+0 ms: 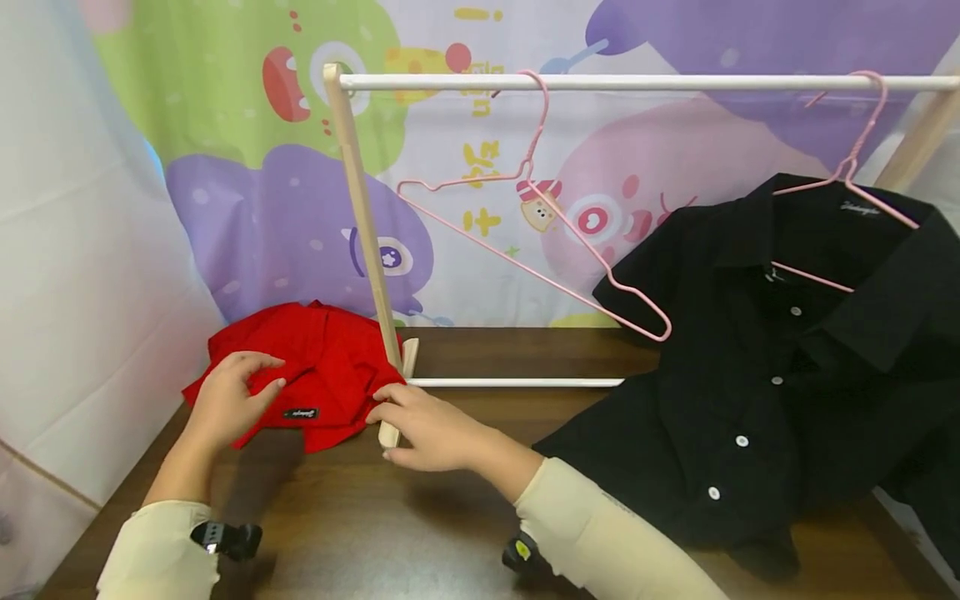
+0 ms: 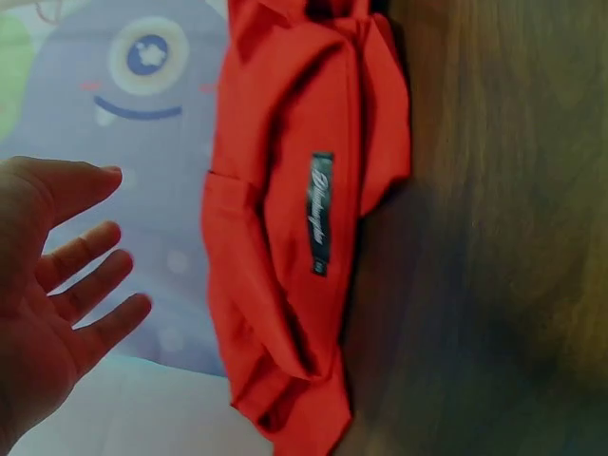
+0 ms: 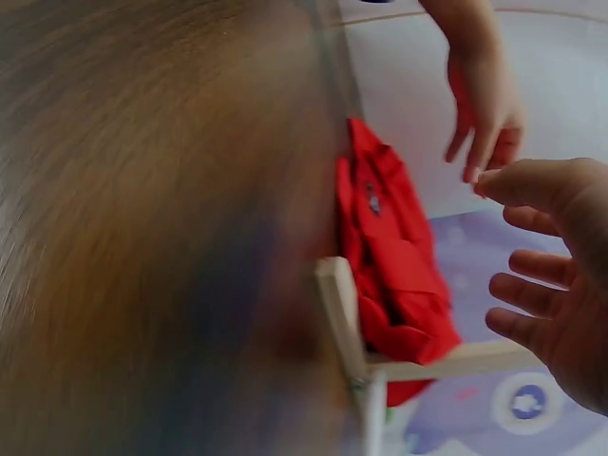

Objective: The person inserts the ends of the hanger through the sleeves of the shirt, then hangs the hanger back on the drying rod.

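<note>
Black shirt hung; red garment not yet.
Pink hanger bare; red garment on table; left hand and right hand empty, fingers loosely spread.

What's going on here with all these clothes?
A person has both hands around a crumpled red garment on the table, but grips nothing: the left hand is near its left part, fingers apart, and the right hand is by the foot of the rack's wooden post. On the white rail, one pink hanger hangs bare, while a black shirt hangs on another to the right.
</note>
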`<act>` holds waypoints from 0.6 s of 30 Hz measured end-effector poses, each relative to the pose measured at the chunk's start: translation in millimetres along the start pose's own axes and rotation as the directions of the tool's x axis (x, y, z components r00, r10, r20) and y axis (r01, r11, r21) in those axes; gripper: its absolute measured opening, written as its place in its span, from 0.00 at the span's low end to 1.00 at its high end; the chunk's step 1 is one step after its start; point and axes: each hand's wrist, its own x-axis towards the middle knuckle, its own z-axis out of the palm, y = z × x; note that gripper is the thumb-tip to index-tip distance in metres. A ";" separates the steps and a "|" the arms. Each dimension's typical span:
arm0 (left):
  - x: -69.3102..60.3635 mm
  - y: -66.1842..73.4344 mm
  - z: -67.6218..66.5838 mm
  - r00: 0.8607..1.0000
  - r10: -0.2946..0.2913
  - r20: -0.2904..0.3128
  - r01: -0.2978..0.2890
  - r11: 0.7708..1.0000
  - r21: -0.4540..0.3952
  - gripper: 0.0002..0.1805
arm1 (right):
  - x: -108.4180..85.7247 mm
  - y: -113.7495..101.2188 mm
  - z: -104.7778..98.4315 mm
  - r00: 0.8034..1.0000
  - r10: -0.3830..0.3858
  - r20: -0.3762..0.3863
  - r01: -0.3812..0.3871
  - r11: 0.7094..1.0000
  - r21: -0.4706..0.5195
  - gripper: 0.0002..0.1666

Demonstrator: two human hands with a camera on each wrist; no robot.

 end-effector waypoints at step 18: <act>49.8 -43.2 30.1 0.881 -0.241 0.407 0.190 0.968 0.163 0.41 | 69.5 -4.8 62.7 0.925 0.369 0.091 -0.360 0.928 -0.095 0.37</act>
